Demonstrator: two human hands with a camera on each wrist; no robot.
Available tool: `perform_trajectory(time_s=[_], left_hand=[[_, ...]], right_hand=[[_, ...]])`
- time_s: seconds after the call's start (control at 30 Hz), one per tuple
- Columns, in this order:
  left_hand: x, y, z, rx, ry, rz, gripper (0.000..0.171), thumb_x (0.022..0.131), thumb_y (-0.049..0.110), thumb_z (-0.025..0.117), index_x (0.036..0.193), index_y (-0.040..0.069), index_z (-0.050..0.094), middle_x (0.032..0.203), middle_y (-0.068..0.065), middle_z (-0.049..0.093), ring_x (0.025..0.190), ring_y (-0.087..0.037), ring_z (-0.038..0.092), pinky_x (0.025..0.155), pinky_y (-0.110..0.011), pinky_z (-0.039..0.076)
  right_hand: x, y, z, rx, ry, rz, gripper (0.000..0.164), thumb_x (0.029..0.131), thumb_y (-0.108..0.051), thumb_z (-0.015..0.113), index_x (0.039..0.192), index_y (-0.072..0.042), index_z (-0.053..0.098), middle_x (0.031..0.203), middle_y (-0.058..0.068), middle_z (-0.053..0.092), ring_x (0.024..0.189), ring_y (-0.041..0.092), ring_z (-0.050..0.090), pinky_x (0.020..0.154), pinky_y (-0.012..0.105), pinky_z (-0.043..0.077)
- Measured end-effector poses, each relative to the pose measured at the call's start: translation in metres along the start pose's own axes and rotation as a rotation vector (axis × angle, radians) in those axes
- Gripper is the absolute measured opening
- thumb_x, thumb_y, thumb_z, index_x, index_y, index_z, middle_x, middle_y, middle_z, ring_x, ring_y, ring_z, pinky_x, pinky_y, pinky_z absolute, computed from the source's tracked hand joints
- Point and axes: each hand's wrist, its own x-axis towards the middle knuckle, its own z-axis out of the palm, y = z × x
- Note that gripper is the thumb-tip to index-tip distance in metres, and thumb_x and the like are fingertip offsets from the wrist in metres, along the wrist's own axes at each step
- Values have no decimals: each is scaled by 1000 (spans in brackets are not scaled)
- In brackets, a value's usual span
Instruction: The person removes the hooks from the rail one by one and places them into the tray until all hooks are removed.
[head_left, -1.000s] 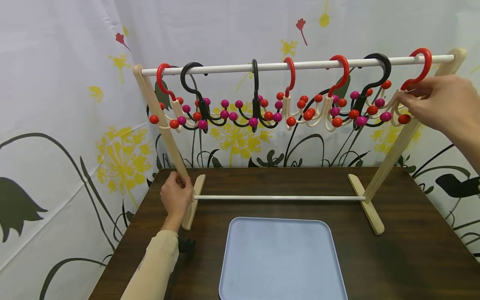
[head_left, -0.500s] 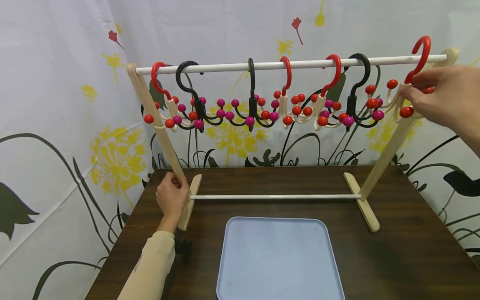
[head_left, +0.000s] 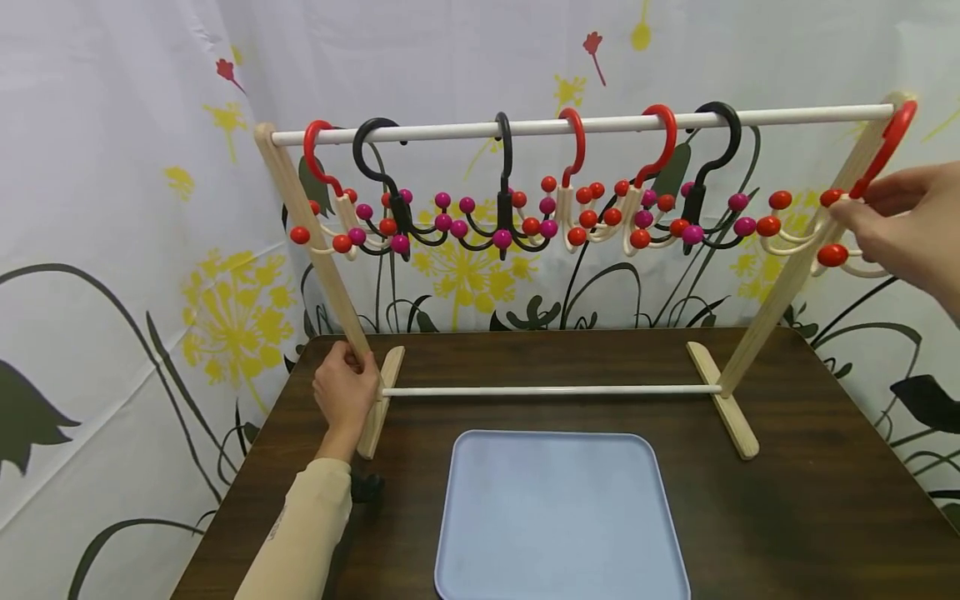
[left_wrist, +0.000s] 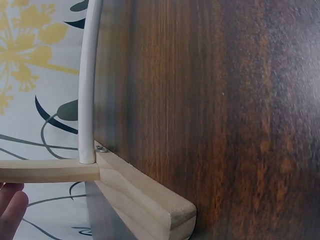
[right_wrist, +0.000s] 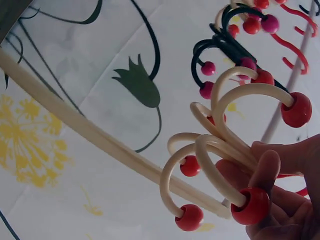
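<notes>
My right hand (head_left: 911,229) pinches a multi-hook hanger by its neck; the hanger has a red top hook (head_left: 890,142) and curved cream arms tipped with red balls. Its hook is off the white rail (head_left: 450,131), tilted, overlapping the top of the right post in the head view. The right wrist view shows the cream arms (right_wrist: 235,107) fanned out beyond my thumb and fingers. Low on the rack's left wooden post (head_left: 318,250), my left hand (head_left: 345,392) grips with curled fingers. In the left wrist view only its fingertips (left_wrist: 14,212) show, against that post (left_wrist: 50,171).
Several more hangers hang along the rail, including a black one (head_left: 693,200) nearest the held one. The rack's wooden feet (head_left: 723,400) and lower white bar (head_left: 551,391) are on the dark wooden table (head_left: 817,517). A pale blue tray (head_left: 562,517) lies in front; a patterned curtain (head_left: 150,275) hangs behind.
My right hand has lifted the rightmost red-and-cream hanger off the rail and carried it right and slightly down. The black hanger beside it shifted left along the rail. My left hand keeps its grip.
</notes>
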Motion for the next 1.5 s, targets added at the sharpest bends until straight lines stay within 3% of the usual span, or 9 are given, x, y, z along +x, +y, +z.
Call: perform_trajectory(time_s=[0.1, 0.2, 0.33, 0.43, 0.57, 0.67, 0.8, 1.07, 1.5], left_hand=[[1, 0, -1, -5, 17, -4, 13, 80, 20, 70, 81, 9, 62, 69, -8, 67, 59, -30, 61, 55, -49, 43], [2, 0, -2, -10, 20, 2, 14, 80, 19, 69, 81, 8, 62, 69, -8, 67, 59, -31, 62, 55, -50, 43], [1, 0, 1, -14, 6, 2, 13, 81, 20, 69, 81, 9, 62, 69, -7, 66, 59, -29, 61, 55, -48, 43], [0, 1, 3, -16, 0, -3, 13, 81, 20, 69, 81, 9, 61, 69, -6, 66, 58, -28, 60, 54, -47, 42], [0, 1, 4, -11, 0, -6, 14, 81, 21, 69, 80, 10, 60, 68, -6, 65, 58, -28, 59, 54, -47, 42], [0, 1, 4, -10, 1, -9, 14, 81, 21, 68, 80, 10, 60, 68, -6, 65, 57, -29, 59, 54, -47, 42], [-1, 0, 3, -11, 7, -16, 14, 81, 21, 68, 80, 9, 61, 67, -7, 64, 57, -29, 59, 54, -48, 42], [0, 1, 5, -18, 2, -12, 16, 82, 24, 69, 81, 10, 61, 69, -6, 65, 59, -28, 60, 56, -47, 42], [-1, 1, 4, -16, 4, -2, 15, 82, 22, 69, 82, 9, 62, 69, -7, 67, 59, -28, 61, 56, -48, 43]], right_hand=[[-20, 7, 3, 26, 29, -9, 40, 92, -18, 58, 109, 18, 57, 104, 43, 55, 44, -19, 35, 43, 7, 32], [-47, 17, 9, 76, 48, -21, 31, 90, -10, 62, 103, 18, 58, 81, 20, 68, 43, -18, 38, 41, 9, 33], [-95, 32, 25, 134, 49, 23, 28, 88, -9, 65, 101, 16, 61, 62, -38, 49, 42, -15, 43, 40, 12, 34], [-132, 41, 40, 81, 14, 116, 37, 88, -21, 67, 100, 14, 64, 60, -21, 62, 46, -13, 46, 43, 15, 35], [-175, 47, 62, -57, -106, 242, 51, 86, -42, 68, 103, 5, 69, 79, 20, 71, 60, 13, 61, 51, 27, 35], [-198, 48, 82, -77, -179, 336, 56, 83, -52, 67, 107, -1, 70, 83, 17, 72, 73, 34, 63, 53, 32, 34], [-217, 42, 112, -44, -204, 414, 55, 79, -56, 69, 105, -8, 72, 76, 10, 71, 75, 34, 63, 52, 35, 36], [-230, 29, 169, 50, -122, 175, 22, 76, -34, 80, 89, -17, 76, 60, -6, 65, 59, 21, 61, 53, 32, 38], [-220, 20, 200, -49, -268, 228, 28, 78, -38, 75, 97, -18, 76, 74, 6, 70, 59, 32, 62, 45, 39, 39]])
